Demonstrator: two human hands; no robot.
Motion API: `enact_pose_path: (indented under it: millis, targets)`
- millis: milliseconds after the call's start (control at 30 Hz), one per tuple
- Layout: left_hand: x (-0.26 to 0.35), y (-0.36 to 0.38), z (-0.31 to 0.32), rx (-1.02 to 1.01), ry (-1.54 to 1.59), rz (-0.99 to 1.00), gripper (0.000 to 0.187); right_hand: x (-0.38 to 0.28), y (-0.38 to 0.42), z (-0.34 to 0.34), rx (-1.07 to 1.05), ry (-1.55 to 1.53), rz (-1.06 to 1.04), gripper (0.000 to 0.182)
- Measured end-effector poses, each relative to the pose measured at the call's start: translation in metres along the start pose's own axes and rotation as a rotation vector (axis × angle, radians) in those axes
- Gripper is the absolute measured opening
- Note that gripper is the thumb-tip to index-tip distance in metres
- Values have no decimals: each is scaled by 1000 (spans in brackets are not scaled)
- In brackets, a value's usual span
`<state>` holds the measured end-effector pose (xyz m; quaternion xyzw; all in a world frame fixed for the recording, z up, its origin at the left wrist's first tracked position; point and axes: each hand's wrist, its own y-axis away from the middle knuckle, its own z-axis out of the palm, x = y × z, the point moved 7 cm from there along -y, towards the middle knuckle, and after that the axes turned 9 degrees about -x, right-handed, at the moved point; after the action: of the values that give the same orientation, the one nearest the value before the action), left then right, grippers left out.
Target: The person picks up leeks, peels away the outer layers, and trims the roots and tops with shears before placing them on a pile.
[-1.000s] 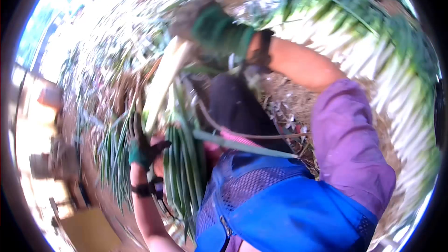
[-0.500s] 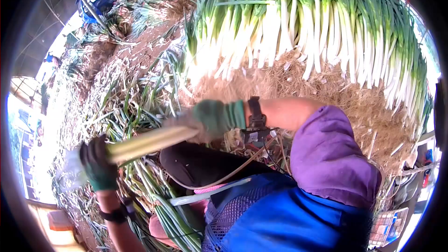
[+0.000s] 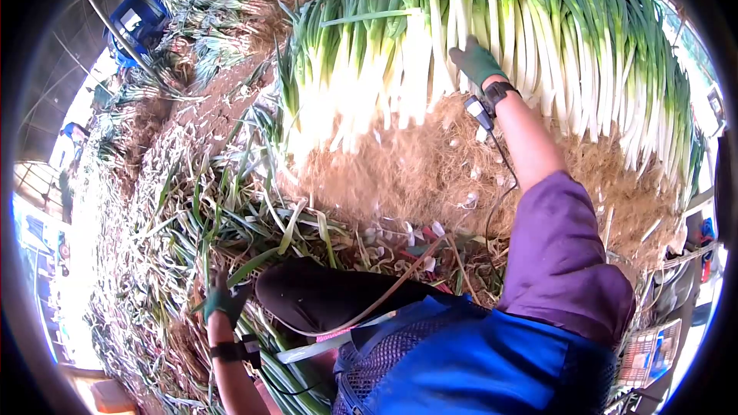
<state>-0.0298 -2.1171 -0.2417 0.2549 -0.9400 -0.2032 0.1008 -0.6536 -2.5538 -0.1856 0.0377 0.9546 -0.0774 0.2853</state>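
My right hand (image 3: 477, 64), in a dark green glove, is at the wide row of long green onions (image 3: 530, 54). Its fingers close on the white part of one green onion (image 3: 458, 1), which lies on top of the row with its leaves pointing away. My left hand (image 3: 223, 300), gloved too, is low beside my dark trouser knee, among untrimmed green onions and loose leaves (image 3: 261, 261). Its thumb and fingers look spread, and no stalk shows clearly between them.
Dry roots and peelings (image 3: 415, 173) cover the ground before the row. A hose (image 3: 407, 277) crosses my leg. At the far left stands a blue crate (image 3: 138, 19) near more onion bundles (image 3: 223, 8). Another crate (image 3: 649, 353) sits at the lower right.
My right hand has moved up and right to the onion row, away from my left. The pale stalk between both hands has left the left hand, which has dropped toward the leafy pile.
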Motion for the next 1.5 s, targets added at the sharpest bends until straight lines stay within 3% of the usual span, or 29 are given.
enact_pose_path:
  millis: [67,167,200,233,300,367,400,467,533,567,600,667,700,733,767,833,867,933,1000,1033,1133,1167,1200,1300,1333,1367,1400,1467,1500]
  targets:
    - [-87,-10,83,-83,370,-35,83,24,-12,25,-45,101,177,68]
    - [-151,25,149,-117,775,-360,89,-4,1,26,6,204,206,59]
    - [-160,27,166,-206,856,-280,95,0,-3,31,20,163,191,57]
    - [-165,36,168,-50,810,-359,95,-2,0,31,-29,156,176,61]
    - [-202,20,227,-30,982,-399,95,-1,-4,32,-24,157,171,67]
    - [-207,32,256,-111,1219,-410,75,0,-5,30,-28,186,169,78]
    - [-170,43,219,-62,1226,-470,57,10,-21,35,-92,222,173,77]
    - [-194,33,238,-167,1268,-466,41,5,-20,37,-82,254,144,73]
    - [-173,54,197,-175,1073,-498,27,-50,19,44,-38,541,63,66]
    - [-202,36,214,-159,945,-381,22,-79,40,46,-4,684,28,62]
    - [-232,17,241,-145,813,-261,20,-97,45,66,0,649,-93,65]
    - [-221,24,228,72,129,177,25,-130,59,126,-88,292,-448,59]
    - [-210,38,217,153,-87,303,30,-153,76,163,-186,134,-629,53]
    - [-204,56,200,179,-7,291,33,-184,106,195,-286,-30,-801,48]
    - [-197,75,181,208,75,281,35,-229,163,214,-674,-258,-710,36]
    - [-196,106,159,220,396,199,38,-310,282,236,-977,-357,-858,26]
    - [-191,116,153,134,731,90,24,-331,329,263,-1294,-403,-745,44]
    - [-178,145,142,148,1478,-195,26,-363,431,303,-1762,-517,-635,45]
    - [-158,166,123,115,1592,-98,23,-378,522,351,-2233,-827,-388,39]
    - [-168,172,133,125,1615,-149,27,-390,557,364,-2293,-857,-356,36]
    - [-153,193,111,210,1736,-112,28,-445,617,386,-2109,-840,-469,31]
    - [-166,201,113,246,1657,-185,28,-458,623,381,-2011,-844,-587,31]
    - [-174,208,110,304,1669,-205,29,-471,617,364,-1674,-826,-995,28]
    - [-248,232,131,532,1472,-383,29,-491,599,361,-1481,-810,-1109,20]
    - [-283,237,146,591,1379,-488,27,-477,600,368,-1849,-762,-463,25]
    - [-296,241,146,638,1300,-516,25,-476,598,412,-1785,-769,-520,37]
    - [-303,244,142,687,1216,-536,24,-478,592,424,-1716,-512,-596,39]
    - [-289,236,132,627,1433,-520,26,-469,597,387,-1747,-497,-347,38]
    - [-276,224,129,541,1524,-491,27,-472,607,363,-1755,-489,-420,38]
